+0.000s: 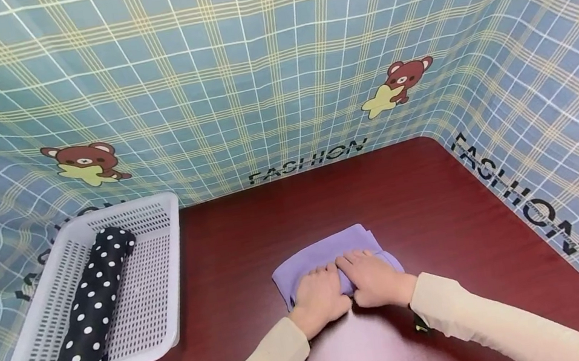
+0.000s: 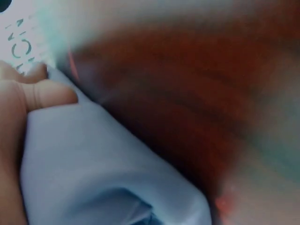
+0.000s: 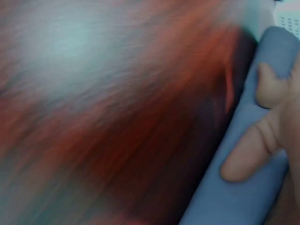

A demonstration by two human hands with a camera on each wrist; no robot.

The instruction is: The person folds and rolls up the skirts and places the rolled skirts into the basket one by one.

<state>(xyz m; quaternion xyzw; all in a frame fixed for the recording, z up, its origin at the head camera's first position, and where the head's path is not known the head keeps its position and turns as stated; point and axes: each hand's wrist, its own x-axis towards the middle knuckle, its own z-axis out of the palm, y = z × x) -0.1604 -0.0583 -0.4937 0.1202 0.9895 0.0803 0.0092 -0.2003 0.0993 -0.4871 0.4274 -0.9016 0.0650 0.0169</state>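
A purple cloth (image 1: 326, 252) lies on the table in front of me, flat at its far side and rolled along its near side. My left hand (image 1: 318, 297) grips the roll from the left. Close beside it, my right hand (image 1: 374, 279) holds the same roll, the two hands almost touching. The left wrist view shows the left thumb (image 2: 51, 95) on the cloth (image 2: 93, 150), whose rolled end has an open fold. In the right wrist view, the right thumb (image 3: 248, 157) presses along the roll (image 3: 229, 201). The palms hide part of the cloth.
At the left stands a white plastic basket (image 1: 177, 299) with a long black bundle with white polka dots (image 1: 97, 294) in it. The dark red table (image 1: 252, 228) is bounded by checked fabric (image 1: 254, 75) at the back and both sides.
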